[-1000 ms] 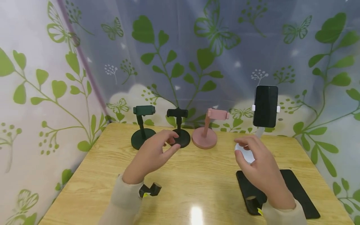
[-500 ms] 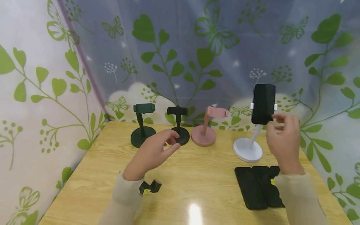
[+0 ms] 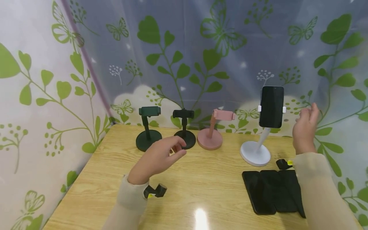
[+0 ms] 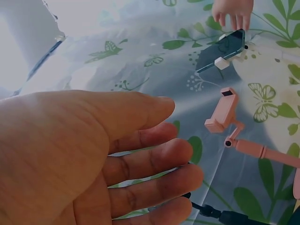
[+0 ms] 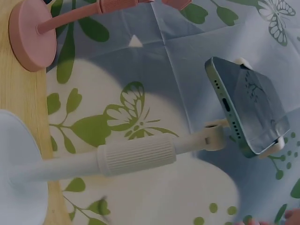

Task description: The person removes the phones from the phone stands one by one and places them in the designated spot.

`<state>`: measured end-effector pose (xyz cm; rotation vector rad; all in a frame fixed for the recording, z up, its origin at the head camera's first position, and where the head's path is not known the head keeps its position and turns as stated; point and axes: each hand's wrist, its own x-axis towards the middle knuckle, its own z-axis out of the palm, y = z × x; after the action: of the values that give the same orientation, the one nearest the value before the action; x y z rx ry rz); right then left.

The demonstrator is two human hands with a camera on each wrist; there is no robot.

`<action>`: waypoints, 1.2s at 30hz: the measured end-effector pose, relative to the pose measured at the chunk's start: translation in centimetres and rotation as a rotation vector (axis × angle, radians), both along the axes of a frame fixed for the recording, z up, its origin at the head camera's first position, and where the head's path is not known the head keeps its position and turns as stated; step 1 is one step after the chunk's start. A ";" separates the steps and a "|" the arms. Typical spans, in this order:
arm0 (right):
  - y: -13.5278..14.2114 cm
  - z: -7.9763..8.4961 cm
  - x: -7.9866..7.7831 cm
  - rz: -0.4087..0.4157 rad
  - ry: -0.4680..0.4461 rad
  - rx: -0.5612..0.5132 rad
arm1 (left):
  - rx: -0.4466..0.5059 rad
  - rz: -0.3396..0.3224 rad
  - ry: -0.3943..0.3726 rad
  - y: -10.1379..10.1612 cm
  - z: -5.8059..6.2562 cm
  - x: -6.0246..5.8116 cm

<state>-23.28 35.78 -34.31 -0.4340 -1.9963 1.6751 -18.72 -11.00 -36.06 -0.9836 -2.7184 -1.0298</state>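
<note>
A smartphone (image 3: 271, 107) with a dark screen sits upright in the side clamps of a white phone stand (image 3: 255, 154). My right hand (image 3: 306, 131) hovers just right of the phone, fingers loosely bent and holding nothing. In the right wrist view only its fingertips (image 5: 293, 218) show at the lower right corner, apart from the phone (image 5: 251, 108). To the left, my left hand (image 3: 158, 158) hangs relaxed over the table in front of a black phone stand (image 3: 184, 140), partly covering its base. The left wrist view shows its fingers (image 4: 154, 157) loosely spread with nothing in them.
A green phone stand (image 3: 148, 140) and a pink phone stand (image 3: 210, 139) flank the black one along the table's back edge. Three dark phones (image 3: 260, 193) lie side by side at the right front, partly behind my right sleeve. A leaf-patterned curtain (image 3: 184, 64) hangs behind.
My right hand has moved from in front of the white stand's base to the phone's right side, then farther right, away from it. The left hand has stayed nearly still.
</note>
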 end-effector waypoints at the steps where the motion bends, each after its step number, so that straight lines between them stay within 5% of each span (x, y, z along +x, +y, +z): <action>1: 0.0 0.0 -0.3 0.008 0.005 -0.003 | 0.000 0.002 -0.002 0.0 0.0 0.0; 8: -0.2 -0.4 -1.9 0.147 0.085 -0.196 | 0.005 -0.008 -0.021 -0.3 0.0 0.3; 18: -1.6 -0.6 -1.6 0.169 -0.028 -0.111 | 0.009 -0.033 -0.025 -0.7 0.0 0.3; 23: -2.2 -1.2 -1.8 0.227 -0.003 -0.188 | -0.017 -0.029 -0.044 -1.0 0.1 0.4; 36: -2.8 -1.3 -1.8 0.144 0.019 -0.298 | -0.033 -0.044 -0.053 -1.3 0.8 0.4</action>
<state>-25.06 33.02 -35.64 -0.3821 -1.8053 2.0703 -18.29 -12.32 -35.28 -1.0406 -2.7765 -1.0362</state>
